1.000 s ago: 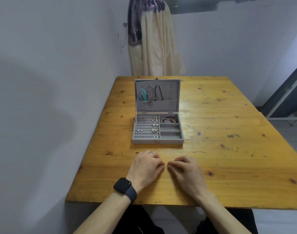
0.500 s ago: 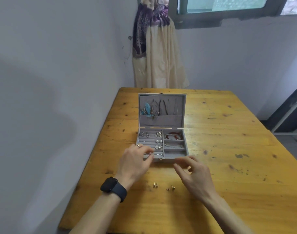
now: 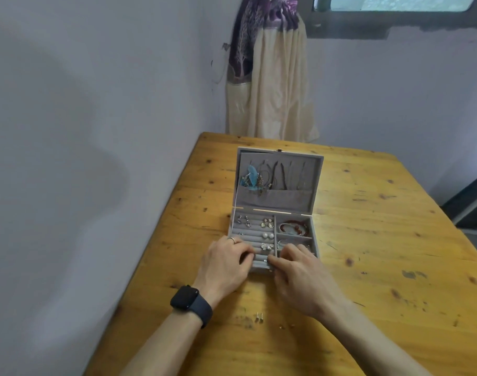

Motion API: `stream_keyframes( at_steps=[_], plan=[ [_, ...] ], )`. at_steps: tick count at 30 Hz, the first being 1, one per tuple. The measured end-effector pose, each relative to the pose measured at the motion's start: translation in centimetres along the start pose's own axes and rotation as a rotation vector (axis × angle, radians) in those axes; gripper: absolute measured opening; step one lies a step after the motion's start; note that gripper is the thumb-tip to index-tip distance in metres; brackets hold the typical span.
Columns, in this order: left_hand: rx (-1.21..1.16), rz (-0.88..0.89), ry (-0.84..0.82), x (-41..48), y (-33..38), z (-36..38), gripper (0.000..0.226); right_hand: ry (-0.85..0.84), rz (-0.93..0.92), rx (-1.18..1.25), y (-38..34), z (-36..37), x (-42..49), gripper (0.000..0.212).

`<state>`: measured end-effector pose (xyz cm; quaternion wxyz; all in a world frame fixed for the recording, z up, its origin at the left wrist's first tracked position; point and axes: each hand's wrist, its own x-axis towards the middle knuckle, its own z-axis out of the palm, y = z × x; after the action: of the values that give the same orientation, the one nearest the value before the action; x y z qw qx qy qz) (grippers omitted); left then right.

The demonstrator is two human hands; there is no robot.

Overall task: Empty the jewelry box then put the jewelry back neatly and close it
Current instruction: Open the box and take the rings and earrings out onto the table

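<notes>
The grey jewelry box (image 3: 315, 241) stands open on the wooden table (image 3: 381, 240), its lid (image 3: 310, 169) upright. Necklaces and a blue feather piece (image 3: 251, 177) hang in the lid pocket. Earring pairs sit in the left cushion rows, among them pearl studs (image 3: 268, 235). A red bracelet (image 3: 294, 228) fills the back right compartment. My left hand (image 3: 226, 264) lies over the front left rows with fingers curled; what they hold is hidden. My right hand (image 3: 299, 275) pinches a small earring (image 3: 266, 260) in the front row. Two stud earrings (image 3: 259, 317) lie on the table between my wrists.
A bare wall runs close along the table's left edge. A tied curtain (image 3: 270, 77) hangs behind the far edge under a window. Tiny loose bits (image 3: 282, 327) lie near the studs. I wear a dark watch (image 3: 190, 301) on my left wrist.
Both hands left the table in front of the box and reached into its front rows. The small studs they had covered now lie uncovered on the table. My view tilted up.
</notes>
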<state>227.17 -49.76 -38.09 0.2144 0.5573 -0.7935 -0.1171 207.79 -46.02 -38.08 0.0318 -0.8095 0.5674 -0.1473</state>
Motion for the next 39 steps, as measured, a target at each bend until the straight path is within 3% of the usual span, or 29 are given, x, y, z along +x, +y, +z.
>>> stream_keyframes(
  at_steps=[6,13,17,21,24,28,31,39],
  plan=[
    [0.022,-0.002,-0.027,0.1,-0.1,0.2,0.026,0.026,0.008,0.013,-0.2,0.0,0.5,0.032],
    [0.053,-0.037,-0.080,0.7,0.5,-0.6,0.024,-0.159,0.158,0.166,0.2,-1.6,3.2,0.017],
    [0.086,-0.083,-0.160,1.8,1.2,-1.6,0.018,-0.334,0.185,0.124,0.2,-2.5,5.1,0.013],
    [0.158,-0.123,-0.180,2.4,2.3,-1.6,0.014,-0.363,0.161,0.048,0.2,-1.4,5.2,0.017],
    [0.183,-0.175,-0.169,2.4,2.8,-1.1,0.019,-0.234,0.182,0.231,1.1,-1.1,3.4,0.012],
    [0.253,-0.264,-0.158,2.5,3.7,-0.3,0.043,0.158,0.286,0.486,2.0,-1.3,-1.0,0.005],
    [0.294,-0.356,-0.148,2.4,5.0,0.3,0.048,0.325,0.348,0.559,1.8,-0.4,-5.3,0.010],
    [0.283,-0.505,-0.208,3.1,7.0,0.2,0.021,0.368,0.464,0.634,1.4,1.6,-10.7,0.007]
  ],
)
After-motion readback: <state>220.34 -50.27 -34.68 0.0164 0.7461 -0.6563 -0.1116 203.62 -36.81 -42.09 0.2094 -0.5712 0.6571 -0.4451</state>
